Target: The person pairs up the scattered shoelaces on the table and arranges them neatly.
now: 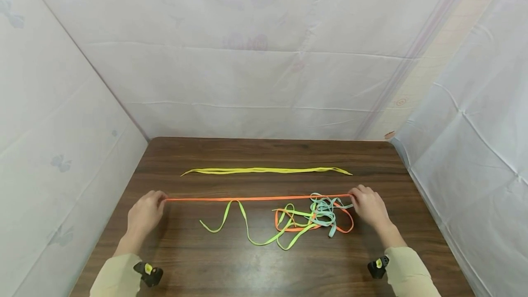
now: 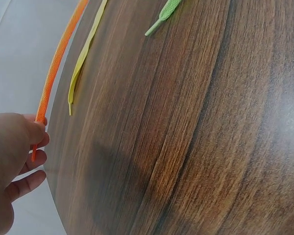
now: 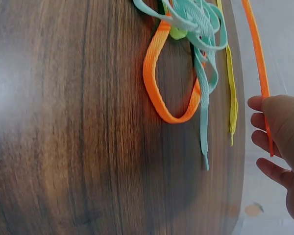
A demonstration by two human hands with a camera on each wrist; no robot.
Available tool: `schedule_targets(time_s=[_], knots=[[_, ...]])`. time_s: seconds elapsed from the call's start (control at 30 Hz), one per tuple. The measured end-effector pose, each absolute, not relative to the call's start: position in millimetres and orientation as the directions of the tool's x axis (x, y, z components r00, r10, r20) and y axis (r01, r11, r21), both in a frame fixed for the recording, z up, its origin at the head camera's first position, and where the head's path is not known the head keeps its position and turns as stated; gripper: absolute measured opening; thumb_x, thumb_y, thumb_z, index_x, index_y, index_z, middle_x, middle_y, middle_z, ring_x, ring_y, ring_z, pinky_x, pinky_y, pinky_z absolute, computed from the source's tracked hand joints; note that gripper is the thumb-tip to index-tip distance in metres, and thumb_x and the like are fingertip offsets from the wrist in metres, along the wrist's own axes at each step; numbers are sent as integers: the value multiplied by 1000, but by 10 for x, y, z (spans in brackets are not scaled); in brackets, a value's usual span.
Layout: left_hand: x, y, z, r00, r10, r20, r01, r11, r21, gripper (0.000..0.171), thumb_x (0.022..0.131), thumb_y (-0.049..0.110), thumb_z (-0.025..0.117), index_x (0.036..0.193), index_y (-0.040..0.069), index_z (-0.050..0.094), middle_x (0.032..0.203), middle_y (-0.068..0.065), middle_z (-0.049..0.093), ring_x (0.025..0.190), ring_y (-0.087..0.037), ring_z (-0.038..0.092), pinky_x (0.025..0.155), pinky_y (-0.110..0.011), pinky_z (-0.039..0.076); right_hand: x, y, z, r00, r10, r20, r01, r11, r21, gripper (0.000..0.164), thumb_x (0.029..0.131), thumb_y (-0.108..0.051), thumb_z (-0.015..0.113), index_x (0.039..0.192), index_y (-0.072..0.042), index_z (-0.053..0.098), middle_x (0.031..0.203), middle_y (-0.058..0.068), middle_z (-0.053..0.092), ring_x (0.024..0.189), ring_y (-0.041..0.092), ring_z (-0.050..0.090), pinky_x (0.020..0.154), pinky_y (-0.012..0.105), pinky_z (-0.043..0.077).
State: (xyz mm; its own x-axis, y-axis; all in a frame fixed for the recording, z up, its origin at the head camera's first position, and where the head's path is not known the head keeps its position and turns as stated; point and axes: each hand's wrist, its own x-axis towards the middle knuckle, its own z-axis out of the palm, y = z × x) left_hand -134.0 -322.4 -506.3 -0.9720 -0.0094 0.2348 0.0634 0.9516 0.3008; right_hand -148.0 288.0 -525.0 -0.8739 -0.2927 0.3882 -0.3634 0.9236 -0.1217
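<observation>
An orange shoelace [image 1: 247,199] stretches straight across the table between both hands. My left hand [image 1: 145,213] pinches one end between thumb and fingers, the tip poking out below in the left wrist view. At the other end, my right hand [image 1: 370,205] pinches the lace the same way, its tip also showing in the right wrist view. Under and in front of the taut lace lies a tangle of a mint-green shoelace [image 3: 196,19], a lime-green shoelace [image 1: 264,243] and another orange shoelace [image 3: 154,90]. The lime lace trails out leftward from the tangle.
Farther back, several yellow shoelace strands [image 1: 264,170] lie side by side, straight across the dark wooden table [image 1: 231,269]. White sheeting [image 1: 247,77] hangs behind the table and on both sides.
</observation>
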Motion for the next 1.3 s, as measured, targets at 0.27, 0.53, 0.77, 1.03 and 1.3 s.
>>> schedule_targets(time_s=[0.27, 0.53, 0.77, 1.03, 1.3], knots=[[-1395, -3214, -5071, -966, 16, 258, 95, 950, 297, 9, 78, 0, 64, 86, 3, 65, 78, -11, 62, 67, -32, 60, 49, -44, 44, -1526, 2975, -5261, -864, -287, 414, -364, 924, -119, 7, 75, -1, 66, 81, -6, 67, 76, 5, 58, 64, 23, 54, 50, 36, 43], [-1505, -3229, -5097, -974, 18, 224, 85, 953, 291, 5, 81, 6, 65, 86, 4, 64, 78, -11, 61, 64, -28, 58, 49, -43, 43, -1616, 3028, -5268, -874, -282, 396, -355, 927, -124, 10, 74, 3, 65, 82, -3, 67, 72, 7, 58, 60, 25, 53, 47, 36, 42], [-1620, -3241, -5122, -974, 5, 225, 72, 954, 291, 7, 83, 11, 64, 86, 4, 64, 77, -10, 61, 62, -28, 58, 48, -44, 43, -1718, 3060, -5274, -850, -273, 451, -365, 922, -129, 9, 73, 4, 64, 80, -3, 62, 68, 7, 57, 55, 26, 51, 44, 37, 39], [-1745, -3225, -5124, -988, -23, 153, 26, 950, 310, 10, 85, 15, 63, 87, 5, 63, 78, -11, 62, 59, -23, 55, 45, -40, 40, -1812, 3052, -5203, -870, -240, 431, -331, 932, -150, 12, 73, 2, 67, 79, -3, 58, 65, 7, 54, 52, 23, 48, 44, 37, 39], [-1862, -3199, -5112, -991, -63, 117, -22, 947, 321, 13, 85, 18, 63, 86, 5, 62, 78, -13, 63, 58, -21, 53, 45, -37, 39, -1907, 3027, -5128, -922, -169, 348, -237, 958, -163, 8, 79, -4, 66, 82, -3, 59, 68, 8, 56, 55, 25, 52, 48, 39, 42]])
